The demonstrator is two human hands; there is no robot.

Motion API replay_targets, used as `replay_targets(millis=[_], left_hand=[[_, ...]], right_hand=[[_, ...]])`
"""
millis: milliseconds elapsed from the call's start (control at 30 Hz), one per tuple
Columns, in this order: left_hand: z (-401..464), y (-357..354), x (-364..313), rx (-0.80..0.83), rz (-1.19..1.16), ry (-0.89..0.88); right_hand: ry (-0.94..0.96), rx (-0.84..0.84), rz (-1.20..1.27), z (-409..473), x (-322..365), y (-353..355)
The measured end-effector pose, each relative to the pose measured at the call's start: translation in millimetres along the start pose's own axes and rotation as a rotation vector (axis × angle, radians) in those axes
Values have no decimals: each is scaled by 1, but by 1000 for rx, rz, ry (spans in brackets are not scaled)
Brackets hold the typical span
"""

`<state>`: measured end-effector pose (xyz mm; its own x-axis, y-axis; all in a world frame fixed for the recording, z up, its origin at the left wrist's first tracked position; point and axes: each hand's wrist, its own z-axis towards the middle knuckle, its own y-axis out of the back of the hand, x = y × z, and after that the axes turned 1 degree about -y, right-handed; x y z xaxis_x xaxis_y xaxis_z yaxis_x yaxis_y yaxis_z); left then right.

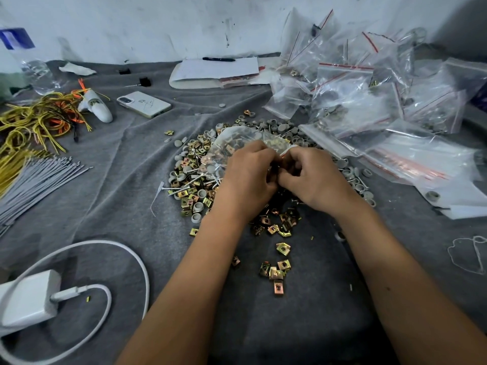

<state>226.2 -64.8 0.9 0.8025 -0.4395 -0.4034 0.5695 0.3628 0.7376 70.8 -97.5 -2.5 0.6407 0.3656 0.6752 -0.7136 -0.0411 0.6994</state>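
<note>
My left hand (247, 175) and my right hand (313, 175) meet over the middle of a grey cloth, fingers curled. Both pinch the near edge of a small clear zip bag (237, 143) that holds brass clips and screws. The bag lies over a heap of brass clip nuts, grey plastic caps and screws (192, 183). More loose clip nuts (276, 270) are scattered nearer me, between my forearms. My hands hide the bag's mouth.
A pile of filled zip bags (369, 101) covers the right side. At left lie grey cable ties (39, 180), yellow and orange ties (34, 119), a phone (143, 104), and a white charger with cable (29, 299). Papers with a pen (216, 69) are at the back.
</note>
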Motion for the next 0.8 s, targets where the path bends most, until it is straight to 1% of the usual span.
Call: replay_targets(millis=[67,133,233,300,367,433,467,567,800], left_hand=[[0,3,3,-22,-49,14],[-1,4,7,-87,-83,57],[-4,6,8,-237,-83,141],[-4,6,8,-347,-80,188],[-4,6,9,-434,-112,234],[-4,5,10,-478,-135,272],[-4,5,11,-488,-138,281],[-4,5,10,-498,-146,280],[-5,3,9,-472,-137,258]], right_hand=[[11,-12,14,-1,-1,1],[25,-73,47,-1,-3,3],[15,-195,149,-1,-8,14],[6,-215,181,-1,-13,20],[41,-122,203,-2,-14,24],[88,-19,192,-4,-14,24],[96,-8,176,-4,-14,24],[96,-30,63,-2,-16,24],[96,268,-131,-4,-14,41]])
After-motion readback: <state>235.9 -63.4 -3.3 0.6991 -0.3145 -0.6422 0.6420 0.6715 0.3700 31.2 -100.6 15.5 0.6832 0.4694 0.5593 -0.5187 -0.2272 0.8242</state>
